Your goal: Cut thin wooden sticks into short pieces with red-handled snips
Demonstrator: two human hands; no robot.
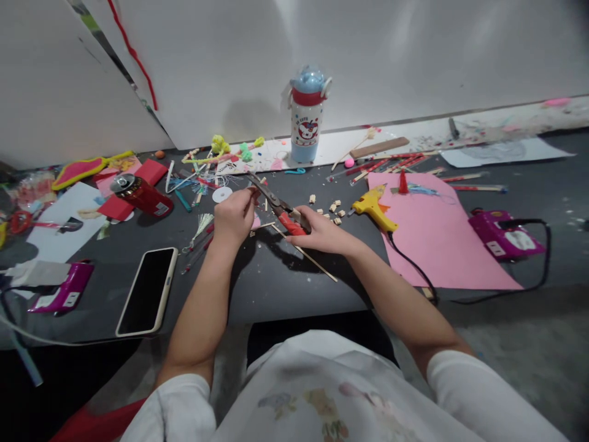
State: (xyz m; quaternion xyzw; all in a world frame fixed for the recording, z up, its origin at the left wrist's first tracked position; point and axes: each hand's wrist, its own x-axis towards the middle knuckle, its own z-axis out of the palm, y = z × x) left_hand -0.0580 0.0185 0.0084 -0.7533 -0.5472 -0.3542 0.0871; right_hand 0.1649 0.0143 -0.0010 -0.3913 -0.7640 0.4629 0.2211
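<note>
At the left end of the dark grey tabletop [276,294], a purple plastic power block [76,287] carries a white plug; right of it, a black-screened phone in a pale case [147,293] lies flat at the near edge, perhaps put there for easy reach; farther off sits a shiny red metal drink can [143,196].

The left hand [234,215] has its fingers curled in beside the head of a red-handled, dark metal tool like pliers [278,205]; thumb and forefinger look drawn together, probably steadying something small, though I cannot tell what they pinch; the tool slants between the 2 hands, its head pointing far and left.

On the far side, a rounded white bottle with a blue lid and red band [307,123] stands upright, likely out of the elbows' way; the right hand [324,232] has its fingers wrapped around the red grips, presumably for leverage; below runs a thin, straight, pale wooden stick [317,264]; just right lie small, blocky, pale pieces [332,208]; a yellow plastic glue gun [375,209] straddles the left edge of a smooth pink paper sheet [442,245], nozzle off it, perhaps to spare the paper; rightmost is a glossy magenta power block [504,236].
</note>
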